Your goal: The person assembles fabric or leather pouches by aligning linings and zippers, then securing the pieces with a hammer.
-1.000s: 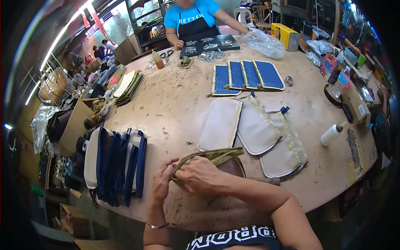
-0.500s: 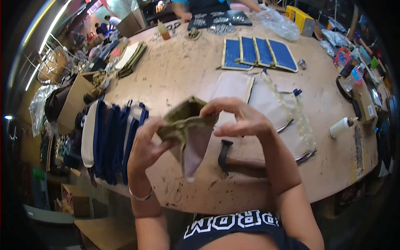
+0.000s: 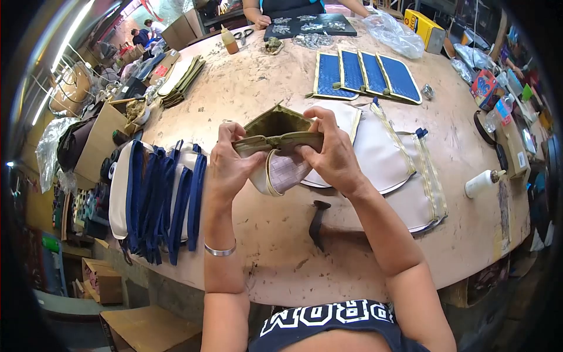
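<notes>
Between my hands is a small pouch (image 3: 280,170) with a woven pale outside and an olive-green lining, its mouth spread wide above the table. My left hand (image 3: 229,161) grips the left end of the rim, thumb in front. At the right end, my right hand (image 3: 331,152) pinches the same rim between thumb and fingers. Below lies a hammer (image 3: 318,226) with a dark head, its handle partly hidden under my right forearm. Pale pouch panels with zippers (image 3: 384,161) are spread to the right of my right hand.
Pale pieces with navy zippers (image 3: 158,199) are stacked at left. Several blue woven panels (image 3: 369,75) lie further back. A white bottle (image 3: 481,183) stands at right, an amber glue bottle (image 3: 229,41) at the back. Across the table a person's hand (image 3: 261,22) rests near a black board (image 3: 311,26).
The pouch has turned so its opening faces me and is wider. My right hand has come down onto the rim, and my left hand has shifted slightly right.
</notes>
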A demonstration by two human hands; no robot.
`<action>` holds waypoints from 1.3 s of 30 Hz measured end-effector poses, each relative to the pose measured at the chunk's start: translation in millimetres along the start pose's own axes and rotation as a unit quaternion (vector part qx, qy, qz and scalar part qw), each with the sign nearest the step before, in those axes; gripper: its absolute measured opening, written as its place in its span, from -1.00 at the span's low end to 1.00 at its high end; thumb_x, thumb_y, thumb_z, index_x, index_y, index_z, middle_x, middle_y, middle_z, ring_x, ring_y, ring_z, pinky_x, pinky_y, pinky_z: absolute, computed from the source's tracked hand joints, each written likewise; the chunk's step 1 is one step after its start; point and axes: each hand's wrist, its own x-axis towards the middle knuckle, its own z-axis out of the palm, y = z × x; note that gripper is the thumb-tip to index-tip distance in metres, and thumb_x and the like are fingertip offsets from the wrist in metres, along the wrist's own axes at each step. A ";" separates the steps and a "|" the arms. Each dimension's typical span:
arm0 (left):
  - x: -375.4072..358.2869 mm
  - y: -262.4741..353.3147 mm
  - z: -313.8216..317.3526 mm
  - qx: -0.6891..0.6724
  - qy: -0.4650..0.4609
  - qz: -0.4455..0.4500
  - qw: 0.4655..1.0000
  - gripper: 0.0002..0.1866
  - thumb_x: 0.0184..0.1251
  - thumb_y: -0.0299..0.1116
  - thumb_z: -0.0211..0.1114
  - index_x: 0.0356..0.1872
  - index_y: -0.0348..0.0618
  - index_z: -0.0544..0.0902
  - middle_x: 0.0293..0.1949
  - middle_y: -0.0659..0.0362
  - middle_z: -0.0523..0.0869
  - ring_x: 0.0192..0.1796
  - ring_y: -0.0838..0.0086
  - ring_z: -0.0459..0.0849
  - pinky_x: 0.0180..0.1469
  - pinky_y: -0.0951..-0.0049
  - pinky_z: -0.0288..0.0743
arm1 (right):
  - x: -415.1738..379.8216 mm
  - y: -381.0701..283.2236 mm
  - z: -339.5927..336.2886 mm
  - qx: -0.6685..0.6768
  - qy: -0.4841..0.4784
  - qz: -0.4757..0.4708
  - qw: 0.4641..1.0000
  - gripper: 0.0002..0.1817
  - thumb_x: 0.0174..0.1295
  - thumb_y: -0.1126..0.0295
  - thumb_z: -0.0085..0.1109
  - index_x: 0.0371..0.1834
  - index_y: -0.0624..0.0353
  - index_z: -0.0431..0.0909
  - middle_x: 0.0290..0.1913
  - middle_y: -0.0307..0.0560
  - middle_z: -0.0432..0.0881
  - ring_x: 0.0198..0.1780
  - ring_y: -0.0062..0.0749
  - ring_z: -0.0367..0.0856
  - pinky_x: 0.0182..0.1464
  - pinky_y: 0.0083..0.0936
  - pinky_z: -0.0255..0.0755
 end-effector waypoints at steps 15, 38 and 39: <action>29.1 -25.4 34.4 0.005 0.060 0.060 0.996 -0.40 -0.24 -0.37 0.55 -0.16 -0.19 0.37 -0.35 0.11 0.54 -0.29 0.38 0.56 -0.19 0.44 0.46 | 5.7 30.4 -1.4 0.085 0.076 0.089 0.989 -0.40 -0.04 0.63 0.22 0.11 0.22 0.20 -0.44 -0.07 0.48 -0.38 -0.37 0.56 -0.31 -0.49 0.43; 13.3 -37.5 59.3 -0.013 0.123 0.144 0.982 -0.68 -0.10 -0.46 0.42 -0.30 -0.22 0.50 -0.34 0.11 0.56 -0.27 0.32 0.55 -0.19 0.40 0.43 | -4.1 36.8 -6.3 0.059 0.110 0.079 0.989 -0.50 -0.02 0.61 0.20 0.05 0.20 0.32 -0.37 -0.14 0.45 -0.33 -0.48 0.52 -0.22 -0.55 0.44; 12.9 -37.3 58.8 -0.011 0.124 0.147 0.981 -0.68 -0.10 -0.47 0.42 -0.30 -0.22 0.49 -0.35 0.11 0.55 -0.28 0.31 0.55 -0.20 0.40 0.43 | -4.6 35.8 -6.9 0.055 0.110 0.076 0.990 -0.53 -0.02 0.61 0.20 0.02 0.21 0.35 -0.36 -0.14 0.46 -0.32 -0.48 0.52 -0.22 -0.55 0.43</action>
